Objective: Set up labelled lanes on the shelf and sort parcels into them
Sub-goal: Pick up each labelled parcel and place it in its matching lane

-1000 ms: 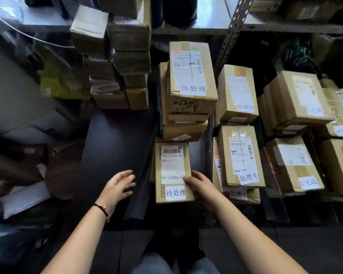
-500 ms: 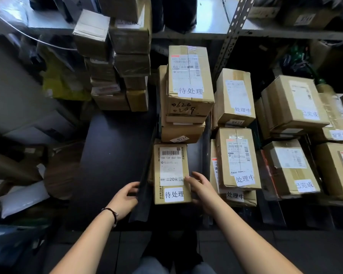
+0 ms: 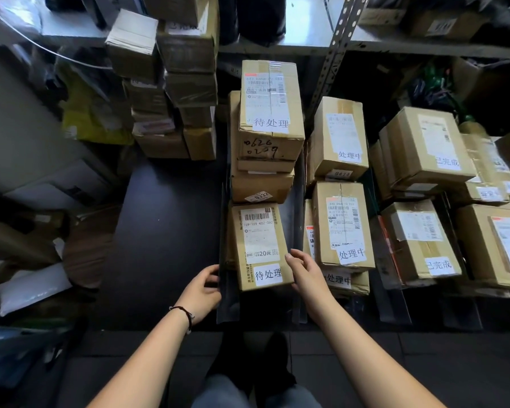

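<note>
Item: front parcel (image 3: 259, 245), brown carton with a white label "待处理" (image 3: 268, 274), lying flat at the front of the left lane on the shelf (image 3: 165, 231); its place matches a second ago. It sits just in front of a stack of like-labelled cartons (image 3: 270, 113). Change since then: your left hand (image 3: 202, 293), earlier spread open over the bare dark shelf and apart from everything, now sits at the dark divider panel (image 3: 223, 301) to the parcel's left. Its fingers curl round the panel's edge and grip it. Your right hand (image 3: 306, 272) stays at the parcel's right side, a little further up that edge than before. Pose: both forearms reach forward from the bottom of the view, a dark bracelet (image 3: 183, 312) on the left wrist. The right hand is relaxed and unclenched, fingertips touching the parcel's right edge and holding nothing. Adjacent lanes to the right: cartons marked "处理中" (image 3: 340, 225), then cartons marked "已完成" (image 3: 421, 242).
</note>
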Available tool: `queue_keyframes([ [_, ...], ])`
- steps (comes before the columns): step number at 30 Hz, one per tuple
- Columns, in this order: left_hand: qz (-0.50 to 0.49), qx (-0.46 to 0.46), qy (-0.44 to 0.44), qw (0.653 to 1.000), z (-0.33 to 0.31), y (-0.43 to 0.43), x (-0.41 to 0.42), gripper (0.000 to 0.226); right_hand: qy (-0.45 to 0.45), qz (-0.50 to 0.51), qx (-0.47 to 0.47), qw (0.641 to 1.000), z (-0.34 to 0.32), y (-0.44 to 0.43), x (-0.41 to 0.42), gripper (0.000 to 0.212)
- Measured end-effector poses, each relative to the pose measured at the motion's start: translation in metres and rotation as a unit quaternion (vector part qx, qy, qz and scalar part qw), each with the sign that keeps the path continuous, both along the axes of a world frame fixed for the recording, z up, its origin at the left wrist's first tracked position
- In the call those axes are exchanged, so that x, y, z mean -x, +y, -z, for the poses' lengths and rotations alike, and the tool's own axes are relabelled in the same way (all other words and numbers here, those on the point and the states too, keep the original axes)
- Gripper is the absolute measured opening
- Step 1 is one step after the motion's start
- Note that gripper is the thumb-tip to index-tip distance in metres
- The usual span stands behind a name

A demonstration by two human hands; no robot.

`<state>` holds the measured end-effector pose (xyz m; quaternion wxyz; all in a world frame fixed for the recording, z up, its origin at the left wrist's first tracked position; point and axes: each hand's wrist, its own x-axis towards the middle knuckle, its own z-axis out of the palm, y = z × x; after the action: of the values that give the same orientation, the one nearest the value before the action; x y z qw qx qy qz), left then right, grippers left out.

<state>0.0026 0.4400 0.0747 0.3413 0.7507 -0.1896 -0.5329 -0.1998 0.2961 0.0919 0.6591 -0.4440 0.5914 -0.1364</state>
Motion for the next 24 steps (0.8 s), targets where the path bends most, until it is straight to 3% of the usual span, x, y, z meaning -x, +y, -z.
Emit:
queue_keyframes([
  [5,-0.008,0.011,-0.001,1.0,0.007,0.002,0.007,0.057,-0.016,-0.035,0.005,0.999,-0.006,0.005,0.006,0.03],
  [9,-0.006,0.003,0.001,1.0,0.009,0.012,0.006,0.054,-0.014,-0.078,0.006,0.997,-0.01,0.006,0.005,0.04],
  [16,-0.045,-0.033,-0.044,0.997,-0.008,0.046,-0.003,0.039,0.036,-0.086,0.161,0.983,-0.037,-0.003,0.005,0.038],
  [21,-0.096,-0.023,-0.064,0.993,-0.031,0.068,-0.011,0.032,-0.035,-0.083,0.204,0.975,-0.065,-0.01,-0.008,0.013],
  [24,-0.126,-0.007,-0.069,0.99,-0.046,0.074,-0.017,0.029,-0.074,-0.098,0.199,0.972,-0.08,-0.01,-0.025,0.012],
])
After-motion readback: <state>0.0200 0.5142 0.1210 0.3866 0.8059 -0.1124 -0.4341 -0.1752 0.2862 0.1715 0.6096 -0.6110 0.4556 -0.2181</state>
